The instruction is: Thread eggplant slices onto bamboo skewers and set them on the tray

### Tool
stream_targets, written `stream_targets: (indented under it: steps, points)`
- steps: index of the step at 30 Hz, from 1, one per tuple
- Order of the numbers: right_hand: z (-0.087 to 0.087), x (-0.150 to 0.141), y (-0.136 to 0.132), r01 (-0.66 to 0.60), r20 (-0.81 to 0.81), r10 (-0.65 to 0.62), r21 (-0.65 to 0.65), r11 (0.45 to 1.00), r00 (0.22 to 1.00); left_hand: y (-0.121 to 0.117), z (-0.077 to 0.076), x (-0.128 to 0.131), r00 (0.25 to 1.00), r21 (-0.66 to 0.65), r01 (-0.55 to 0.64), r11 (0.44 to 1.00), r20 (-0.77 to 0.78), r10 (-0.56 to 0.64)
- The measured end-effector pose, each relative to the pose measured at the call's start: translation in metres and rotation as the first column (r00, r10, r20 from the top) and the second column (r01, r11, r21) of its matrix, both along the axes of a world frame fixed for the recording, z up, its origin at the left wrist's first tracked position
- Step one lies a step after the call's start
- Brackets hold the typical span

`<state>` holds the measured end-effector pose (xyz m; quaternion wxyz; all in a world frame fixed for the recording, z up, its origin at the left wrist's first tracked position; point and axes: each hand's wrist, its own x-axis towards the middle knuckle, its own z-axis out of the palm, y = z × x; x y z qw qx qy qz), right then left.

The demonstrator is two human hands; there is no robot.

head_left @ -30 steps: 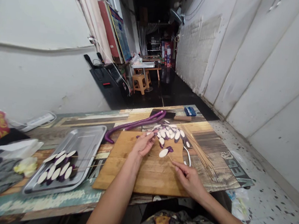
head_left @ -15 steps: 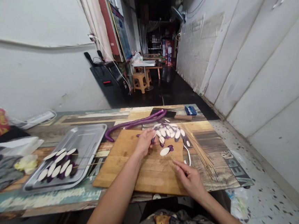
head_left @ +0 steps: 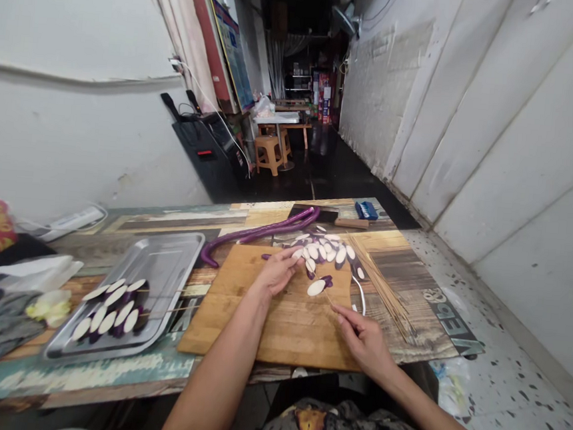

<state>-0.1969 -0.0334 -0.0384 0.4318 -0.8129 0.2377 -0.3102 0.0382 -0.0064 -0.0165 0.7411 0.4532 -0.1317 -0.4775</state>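
My left hand (head_left: 277, 272) is over the far left part of the wooden cutting board (head_left: 237, 318), its fingers closed on a pale eggplant slice (head_left: 298, 253). Beside its fingertips lies a pile of oval, purple-skinned eggplant slices (head_left: 332, 252). My right hand (head_left: 365, 337) pinches a thin wooden skewer (head_left: 328, 300) above the board's right side. On that skewer's far end are a white-faced slice (head_left: 316, 288) and another showing purple skin.
A metal tray (head_left: 182, 259) on the left holds skewered eggplant slices (head_left: 117, 295). Whole long eggplants (head_left: 260, 229) lie behind the board, near a wooden-handled knife (head_left: 350, 223). Bare skewers (head_left: 384, 294) are at the right. A blue box (head_left: 366, 210) sits at the table's far edge.
My left hand's fingers have turned slightly upward, bringing the pale slice between them into plain sight. My right hand has kept its grip on the skewer almost in place.
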Motion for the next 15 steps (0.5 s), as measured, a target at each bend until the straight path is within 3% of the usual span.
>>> stream_targets:
  steps: [4, 8, 15]
  points:
    - [0.0013, -0.0004, 0.0009, -0.001, 0.001, 0.001, -0.001, 1.0, 1.0, -0.0004, 0.0016, -0.0008, 0.995, 0.055, -0.081, 0.995, 0.055, 0.078]
    - [0.0029, -0.0011, 0.0022, -0.009, -0.001, 0.009, 0.006, 1.0, 1.0, -0.0013, 0.0011, 0.0033, 0.982, 0.112, -0.185, 0.976, -0.02, 0.188]
    - [0.0033, 0.0017, 0.0015, -0.044, -0.054, 0.045, 0.001, 0.999, 0.998, -0.0016, -0.0001, 0.0039, 0.968, 0.148, -0.2, 0.969, -0.124, 0.219]
